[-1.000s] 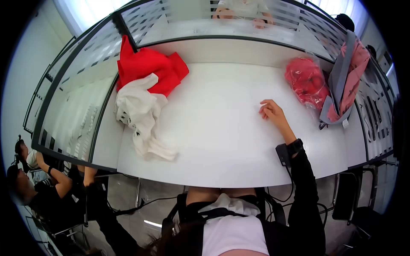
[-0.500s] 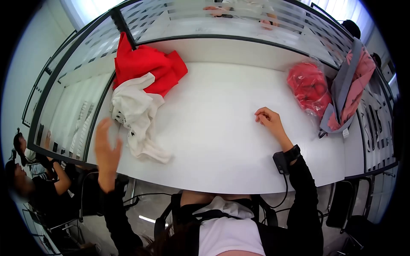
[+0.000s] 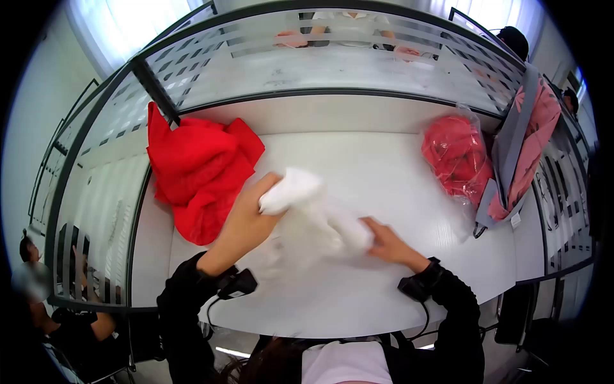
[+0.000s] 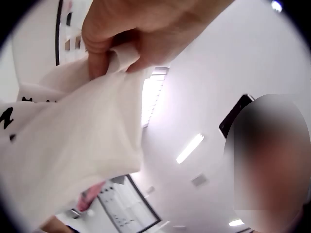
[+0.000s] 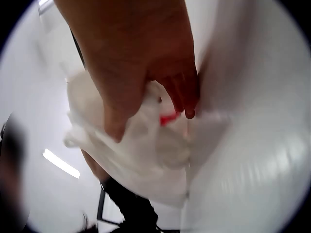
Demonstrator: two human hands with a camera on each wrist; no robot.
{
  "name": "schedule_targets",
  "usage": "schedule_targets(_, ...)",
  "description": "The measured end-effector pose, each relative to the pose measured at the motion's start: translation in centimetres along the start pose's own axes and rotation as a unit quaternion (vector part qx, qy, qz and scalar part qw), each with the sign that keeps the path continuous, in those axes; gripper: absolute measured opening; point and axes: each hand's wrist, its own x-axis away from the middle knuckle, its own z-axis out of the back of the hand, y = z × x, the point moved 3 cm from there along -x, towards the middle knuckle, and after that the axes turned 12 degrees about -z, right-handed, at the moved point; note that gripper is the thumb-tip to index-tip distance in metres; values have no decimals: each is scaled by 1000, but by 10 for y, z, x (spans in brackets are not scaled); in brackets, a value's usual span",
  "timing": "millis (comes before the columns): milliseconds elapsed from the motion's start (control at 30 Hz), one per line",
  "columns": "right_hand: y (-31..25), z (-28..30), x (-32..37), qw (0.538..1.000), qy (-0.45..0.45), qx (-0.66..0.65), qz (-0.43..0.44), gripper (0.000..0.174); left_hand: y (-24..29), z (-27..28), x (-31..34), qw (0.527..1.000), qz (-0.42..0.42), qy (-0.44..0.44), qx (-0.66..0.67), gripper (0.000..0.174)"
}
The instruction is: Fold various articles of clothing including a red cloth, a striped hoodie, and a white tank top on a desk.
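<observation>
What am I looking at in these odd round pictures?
No robot here: a person works with two bare hands. The widest view comes from a camera on the head, looking down; the other two come from one on each wrist. On the white table are a red cloth, left, and something red in clear plastic, right, beside a pink and gray item. The left hand pinches a white cloth with dark marks; the right hand is at its other side, grip unclear.

White tbl (image 3: 358, 281) holds red cloth (image 3: 198, 166) L, plastic-wrapped red item (image 3: 455, 153) & pink-grey fabric (image 3: 521, 147) R.
</observation>
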Motion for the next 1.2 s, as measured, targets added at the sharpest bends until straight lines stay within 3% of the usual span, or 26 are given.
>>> schedule_targets(33,-8,-12,4,991,9,74,114,68,1,-11,-12,989,41,36,135,25)
schedule_targets(67,-1,-20,7,998,-62,-15,17,85,4,-21,-23,958,82,68,267,23)
schedule_targets(100,-17,-21,12,989,-100,112,16,83,15,-29,-34,947,64,62,308,26)
schedule_targets(167,-19,-25,9,995,-89,44,-19,71,13,-39,-44,929,56,71,359,26)
schedule_targets(233,-16,-18,-7,990,-57,-41,-121,62,-3,-27,-48,967,12,63,248,25)
schedule_targets(267,-8,-17,-12,980,-43,-85,-172,57,-3,-22,-47,962,-33,77,258,24)
schedule_targets(300,16,-11,-21,985,56,-113,-119,46,1,-17,-46,956,-78,90,267,23)
schedule_targets(367,7,15,-21,972,92,-183,-112,47,5,8,-45,960,-124,171,186,28)
schedule_targets(400,19,26,-24,954,61,-270,-115,48,7,20,-45,957,-136,200,160,33)
schedule_targets(433,3,37,-20,940,121,-218,-233,43,12,28,-41,952,-160,215,151,35)
schedule_targets(500,3,55,-20,947,60,-256,-185,42,2,41,-34,955,-183,205,114,34)
schedule_targets(533,4,68,-20,968,100,-128,-189,45,-1,43,-28,960,-171,196,100,32)
schedule_targets(600,5,89,-18,958,170,135,-188,50,-21,46,-17,983,-122,132,-40,30)
schedule_targets(667,6,95,-8,903,306,289,-82,43,-43,45,-9,977,-89,33,-189,29)
schedule_targets(700,0,94,-3,856,368,361,-25,40,-53,43,-2,983,-14,-21,-183,37)
schedule_targets(733,-9,90,-1,829,398,382,92,38,-61,42,5,972,-8,-57,-228,45)
schedule_targets(767,-10,83,-2,870,331,358,69,39,-68,39,11,958,-1,-93,-271,52)
schedule_targets(833,-33,60,-1,934,187,304,24,41,-65,30,17,947,-122,-114,-276,67)
schedule_targets(933,-48,9,7,904,-24,426,-35,48,-51,6,22,928,-147,-268,-215,73)
schedule_targets(967,-43,-3,10,889,-36,456,10,53,-52,0,28,910,-152,-316,-222,73)
schedule_targets(1033,-36,-18,13,840,12,539,60,48,-70,-8,41,895,-149,-347,-237,64)
schedule_targets(1200,-21,-17,11,841,51,538,41,32,-98,-15,54,879,-201,-332,-277,36)
